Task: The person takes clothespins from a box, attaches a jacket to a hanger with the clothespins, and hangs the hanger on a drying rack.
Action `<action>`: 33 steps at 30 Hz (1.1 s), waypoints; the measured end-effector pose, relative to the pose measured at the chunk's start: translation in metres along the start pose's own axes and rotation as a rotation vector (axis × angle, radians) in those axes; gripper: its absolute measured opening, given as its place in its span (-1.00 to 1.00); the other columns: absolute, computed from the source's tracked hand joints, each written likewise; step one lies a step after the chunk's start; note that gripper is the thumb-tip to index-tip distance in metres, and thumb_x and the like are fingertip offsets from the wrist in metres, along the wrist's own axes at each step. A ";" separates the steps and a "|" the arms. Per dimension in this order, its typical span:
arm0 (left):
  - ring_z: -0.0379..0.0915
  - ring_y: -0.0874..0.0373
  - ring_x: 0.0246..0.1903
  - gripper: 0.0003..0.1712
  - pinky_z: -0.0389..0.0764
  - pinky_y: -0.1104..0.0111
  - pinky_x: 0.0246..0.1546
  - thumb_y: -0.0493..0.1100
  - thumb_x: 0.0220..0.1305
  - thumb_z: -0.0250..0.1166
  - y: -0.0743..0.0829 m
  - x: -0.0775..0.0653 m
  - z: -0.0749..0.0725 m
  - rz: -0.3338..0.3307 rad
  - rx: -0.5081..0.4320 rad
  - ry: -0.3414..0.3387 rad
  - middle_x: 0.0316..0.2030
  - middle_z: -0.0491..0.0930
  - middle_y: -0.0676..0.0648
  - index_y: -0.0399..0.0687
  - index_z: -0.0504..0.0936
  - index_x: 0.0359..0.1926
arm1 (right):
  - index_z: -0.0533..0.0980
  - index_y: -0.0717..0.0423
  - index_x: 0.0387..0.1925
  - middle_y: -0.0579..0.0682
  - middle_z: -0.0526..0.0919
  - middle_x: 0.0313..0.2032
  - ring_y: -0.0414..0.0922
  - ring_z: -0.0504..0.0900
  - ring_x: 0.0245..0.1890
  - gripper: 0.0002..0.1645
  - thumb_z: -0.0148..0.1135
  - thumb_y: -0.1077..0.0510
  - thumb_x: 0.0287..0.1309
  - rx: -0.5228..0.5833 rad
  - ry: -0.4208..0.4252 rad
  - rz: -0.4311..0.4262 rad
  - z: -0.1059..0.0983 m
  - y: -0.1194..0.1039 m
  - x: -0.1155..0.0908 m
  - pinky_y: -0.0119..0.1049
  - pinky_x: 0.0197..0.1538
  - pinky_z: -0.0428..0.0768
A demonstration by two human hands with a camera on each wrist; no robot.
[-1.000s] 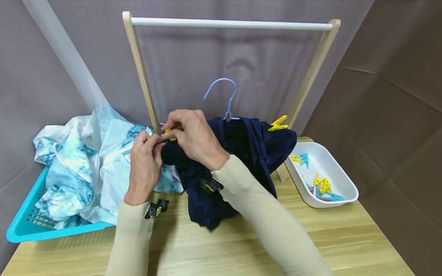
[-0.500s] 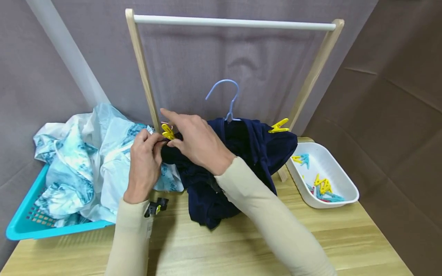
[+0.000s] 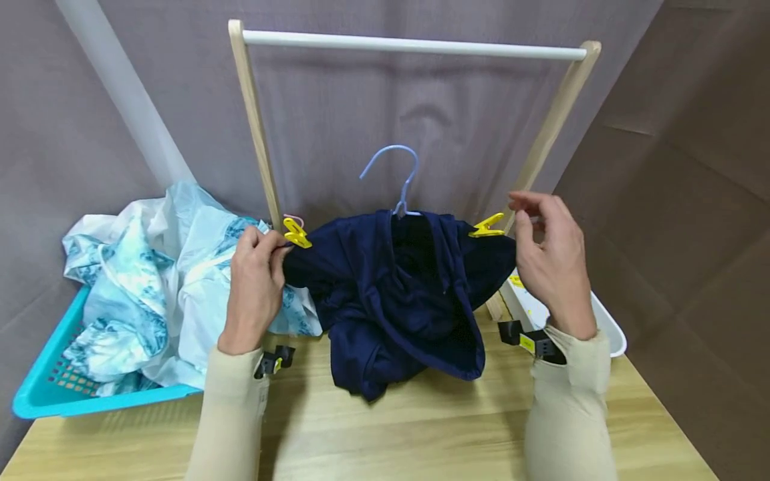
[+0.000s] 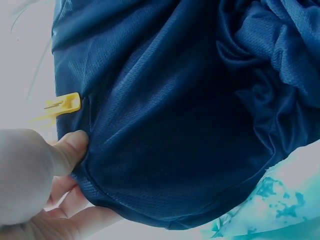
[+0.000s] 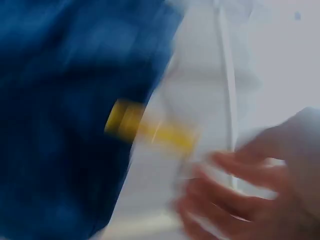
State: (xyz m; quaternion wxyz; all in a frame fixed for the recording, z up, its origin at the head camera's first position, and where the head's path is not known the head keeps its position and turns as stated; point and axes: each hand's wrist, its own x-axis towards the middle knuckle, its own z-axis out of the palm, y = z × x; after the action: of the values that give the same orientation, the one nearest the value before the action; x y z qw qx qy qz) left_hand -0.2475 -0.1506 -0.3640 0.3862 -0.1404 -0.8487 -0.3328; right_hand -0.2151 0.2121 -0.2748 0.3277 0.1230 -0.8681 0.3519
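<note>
A navy mesh-fabric top (image 3: 409, 294) lies spread over a blue hanger (image 3: 411, 177), whose hook rises from the neck opening. My left hand (image 3: 255, 294) pinches the top's left sleeve edge between thumb and fingers. Right beside that thumb, a yellow clothespin (image 4: 67, 102) clamps the fabric. A second yellow clothespin (image 3: 486, 226) sits on the right sleeve. Just beyond that sleeve's end is my right hand (image 3: 553, 260), fingers loosely bent and holding nothing. The right wrist view is blurred. Most of the hanger is hidden inside the cloth.
A wooden rack with a white rail (image 3: 415, 45) stands behind. To the left, a turquoise basket (image 3: 108, 404) is heaped with blue-and-white clothes (image 3: 138, 287). A white tray (image 3: 610, 327) of clothespins is partly hidden behind the right hand. All stand on a wooden table (image 3: 433, 427).
My right hand has let go of the left yellow clothespin and moved across to the right sleeve's end. The clothespin stays clamped on the cloth. My left hand keeps its pinch.
</note>
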 end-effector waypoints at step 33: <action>0.05 -0.42 0.39 -0.03 0.31 -0.15 0.36 0.25 0.46 0.15 0.059 -0.040 0.049 -0.250 0.124 -0.588 0.42 0.07 -0.49 -0.36 0.04 0.51 | 0.61 -0.04 -0.23 -0.12 0.43 -0.40 -0.20 0.33 -0.52 -0.91 0.24 0.08 0.43 -0.041 -0.321 0.121 -0.034 0.073 -0.045 -0.30 -0.49 0.27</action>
State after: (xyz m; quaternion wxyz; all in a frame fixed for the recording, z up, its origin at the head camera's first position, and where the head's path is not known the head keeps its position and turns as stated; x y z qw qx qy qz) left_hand -0.2196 -0.0730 -0.3903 0.0887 -0.1016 -0.9532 -0.2704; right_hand -0.1965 0.2875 -0.3246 0.1657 0.1185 -0.9222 0.3289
